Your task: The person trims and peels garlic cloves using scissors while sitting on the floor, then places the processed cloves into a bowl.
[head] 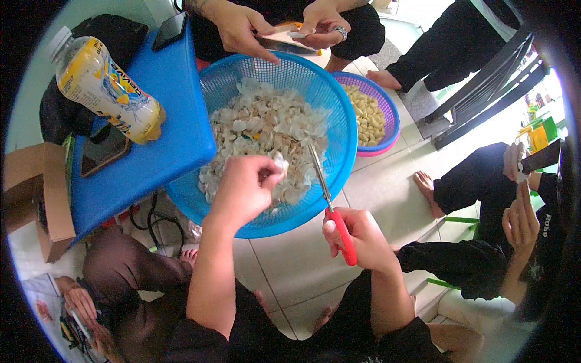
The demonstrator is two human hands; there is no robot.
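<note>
My left hand (247,186) pinches a whitish garlic clove with papery skin (280,164) between thumb and fingers, over a large blue plastic basket (348,131). A heap of garlic skins (272,122) lies inside the basket. In my right hand (361,236) is a pair of scissors with red handles (342,238); the metal blades point up and left over the basket's right side, close together. Beyond the basket's right rim stands a smaller purple basket (392,113) holding peeled garlic cloves (366,113), with a pink rim beneath it.
A blue stool (177,113) at the left bears a drink bottle (109,90) and two phones. Across the basket a co-worker's hands (245,31) hold a small pale piece near a blade. Other people sit at right and lower left. A cardboard box (59,199) stands at far left.
</note>
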